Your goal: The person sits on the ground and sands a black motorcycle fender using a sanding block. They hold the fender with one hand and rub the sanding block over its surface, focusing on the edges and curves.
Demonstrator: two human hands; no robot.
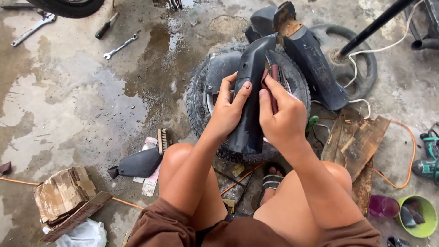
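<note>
- Black plastic panel [249,103], a long curved scooter cover, stood near the centre of the frame, just above the person's knees, with its long axis running almost upright from lower centre toward the upper right and leaning slightly right at the top.
- Left hand [228,110] sat on the panel's left edge, fingers wrapped around it and the thumb laid across the front face, so the panel lay directly against that palm and was held by it.
- Right hand [283,116] sat just right of the panel, touching its right edge; its fingers were closed narrowly around a thin reddish tool [273,80] whose tip pointed up toward the upper part of the panel. What kind of tool it was could not be told.
- Both hands were about equally near the panel, one on each side, with the tool meeting the panel's right side above the right thumb.
- Both forearms rose from the bottom of the frame over the bare knees and converged on the panel, wrists bent slightly inward.
- Behind the panel lay a tyre [201,98] on wet concrete, with another dark cover piece [315,64] leaning at upper right.
- A smaller black cover [139,163] and a brush [162,140] lay at lower left of centre, a spanner [120,46] at upper left, a green bowl [427,217] at lower right.
</note>
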